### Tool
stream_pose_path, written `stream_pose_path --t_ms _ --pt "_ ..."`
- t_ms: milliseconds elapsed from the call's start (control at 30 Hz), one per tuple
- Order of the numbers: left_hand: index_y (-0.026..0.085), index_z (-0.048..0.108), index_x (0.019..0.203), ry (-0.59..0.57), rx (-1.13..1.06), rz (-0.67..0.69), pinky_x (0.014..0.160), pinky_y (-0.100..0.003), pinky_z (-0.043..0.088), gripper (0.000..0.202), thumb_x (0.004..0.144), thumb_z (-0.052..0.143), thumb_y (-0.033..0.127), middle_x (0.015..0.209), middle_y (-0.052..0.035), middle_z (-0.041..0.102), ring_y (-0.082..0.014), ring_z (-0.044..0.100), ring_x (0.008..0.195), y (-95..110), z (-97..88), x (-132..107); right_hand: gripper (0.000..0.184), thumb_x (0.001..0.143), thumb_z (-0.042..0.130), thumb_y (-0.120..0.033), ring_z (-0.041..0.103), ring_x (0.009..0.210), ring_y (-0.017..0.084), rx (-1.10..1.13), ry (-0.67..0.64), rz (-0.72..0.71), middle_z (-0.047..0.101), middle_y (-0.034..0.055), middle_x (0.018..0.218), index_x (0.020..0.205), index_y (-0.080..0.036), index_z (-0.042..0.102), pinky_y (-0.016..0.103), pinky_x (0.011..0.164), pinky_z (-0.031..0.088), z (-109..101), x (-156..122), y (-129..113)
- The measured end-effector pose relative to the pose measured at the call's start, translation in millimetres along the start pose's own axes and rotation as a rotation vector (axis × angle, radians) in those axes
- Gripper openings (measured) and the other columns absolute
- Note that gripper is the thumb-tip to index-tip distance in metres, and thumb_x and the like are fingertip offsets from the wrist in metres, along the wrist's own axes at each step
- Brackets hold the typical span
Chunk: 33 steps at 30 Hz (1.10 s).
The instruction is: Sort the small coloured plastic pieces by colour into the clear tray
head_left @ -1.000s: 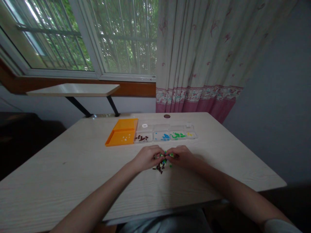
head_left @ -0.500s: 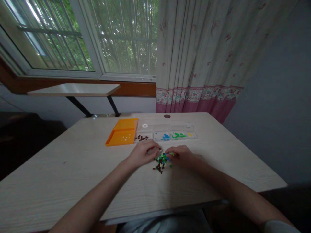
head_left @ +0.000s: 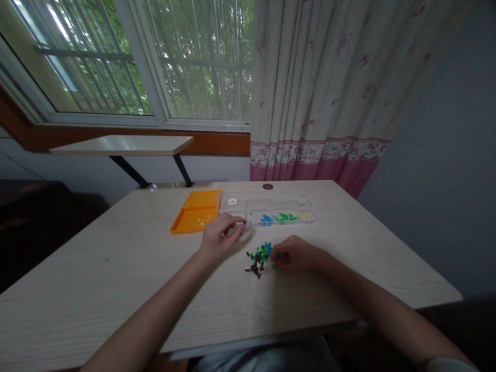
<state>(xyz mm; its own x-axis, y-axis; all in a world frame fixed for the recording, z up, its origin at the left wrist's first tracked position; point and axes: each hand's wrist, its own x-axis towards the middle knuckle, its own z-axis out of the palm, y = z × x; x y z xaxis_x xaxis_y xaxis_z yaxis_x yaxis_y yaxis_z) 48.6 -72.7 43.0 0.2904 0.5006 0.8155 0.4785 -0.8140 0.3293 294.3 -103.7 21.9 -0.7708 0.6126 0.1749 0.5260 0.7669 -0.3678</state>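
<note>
Lying beyond the near edge of the desk (head_left: 155,258) is a heap of small pieces (head_left: 258,261), brown towards the person and blue and green at the far end, its long axis running away and slightly rightward. Wood surface spreads widely left of the heap; the right-hand desk edge is well apart from it. Touching or just beside the heap's right side is the right hand (head_left: 296,253), fingers bunched; how far its grip closes, or on what, I cannot tell. Beyond and left of the heap, the left hand (head_left: 219,235) has a narrow grip, pinching a brown piece (head_left: 244,222) too small to show its direction. Beyond the heap, a clear tray (head_left: 259,203) stretches sideways, with an orange case (head_left: 182,223) farther left.
</note>
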Motion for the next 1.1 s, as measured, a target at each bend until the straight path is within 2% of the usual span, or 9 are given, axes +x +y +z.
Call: stream_pose_path --t_ms 333,400,567,700,833,967,1100 --pt "0.016 0.063 0.082 -0.043 0.068 -0.112 0.054 -0.019 0.038 0.013 0.079 0.055 0.026 0.066 -0.0006 0.058 -0.0084 0.048 0.055 -14.4 -1.5 -2.5 0.015 0.069 0.054 -0.019 0.052 0.05 0.007 -0.007 -0.03 0.005 0.062 -0.0036 0.06 0.081 -0.02 0.064 0.015 0.054 0.037 3.2 0.0 3.7" --pt "0.016 0.064 0.082 -0.067 0.124 -0.186 0.054 -0.02 0.038 0.018 0.079 0.053 0.029 0.063 -0.0002 0.056 -0.0093 0.048 0.055 -22.6 -2.8 -1.7 0.015 0.069 0.055 -0.019 0.052 0.05 0.007 -0.015 -0.024 0.01 0.062 -0.0036 0.06 0.08 -0.02 0.064 0.015 0.055 0.037 3.8 0.1 4.3" --pt "0.016 0.064 0.087 -0.107 0.3 -0.471 0.052 -0.022 0.033 0.029 0.078 0.047 0.037 0.062 -0.0001 0.054 -0.0123 0.048 0.056 -50.8 -8.9 -0.9 0.013 0.069 0.055 -0.019 0.052 0.051 0.007 -0.035 -0.017 0.028 0.062 -0.0038 0.06 0.079 -0.021 0.064 0.015 0.054 0.036 2.9 0.1 1.7" --pt "0.017 0.065 0.087 -0.292 0.37 -0.576 0.049 -0.022 0.029 0.032 0.076 0.046 0.041 0.059 -0.0004 0.053 -0.0138 0.048 0.055 -68.5 -15.7 -1.5 0.014 0.07 0.055 -0.021 0.053 0.051 0.007 -0.031 -0.032 0.034 0.062 -0.0033 0.06 0.081 -0.021 0.065 0.015 0.055 0.037 0.5 0.2 -0.2" --pt "0.018 0.066 0.088 -0.444 0.428 -0.604 0.05 -0.023 0.029 0.032 0.076 0.047 0.041 0.064 -0.0028 0.059 -0.0152 0.051 0.057 -73.9 -18.1 -1.9 0.015 0.07 0.056 -0.022 0.053 0.051 0.007 -0.02 -0.039 0.033 0.063 -0.0029 0.06 0.082 -0.021 0.065 0.016 0.055 0.038 -2.0 0.3 -1.3" --pt "0.018 0.065 0.089 -0.434 0.437 -0.549 0.051 -0.023 0.032 0.031 0.078 0.045 0.038 0.067 -0.0041 0.061 -0.0153 0.052 0.059 -69.7 -16.2 -1.7 0.016 0.07 0.055 -0.022 0.054 0.05 0.007 -0.028 -0.034 0.038 0.063 -0.0031 0.06 0.083 -0.021 0.066 0.016 0.054 0.038 -0.8 -0.3 -0.5" --pt "0.017 0.066 0.084 -0.44 0.251 -0.371 0.054 -0.022 0.037 0.024 0.078 0.047 0.031 0.07 -0.0042 0.063 -0.0144 0.054 0.061 -51.3 -6.6 -3.7 0.017 0.074 0.053 -0.024 0.055 0.052 0.008 -0.045 0.041 0.03 0.065 -0.0022 0.062 0.085 -0.022 0.066 0.016 0.055 0.038 5.1 -0.5 5.4"
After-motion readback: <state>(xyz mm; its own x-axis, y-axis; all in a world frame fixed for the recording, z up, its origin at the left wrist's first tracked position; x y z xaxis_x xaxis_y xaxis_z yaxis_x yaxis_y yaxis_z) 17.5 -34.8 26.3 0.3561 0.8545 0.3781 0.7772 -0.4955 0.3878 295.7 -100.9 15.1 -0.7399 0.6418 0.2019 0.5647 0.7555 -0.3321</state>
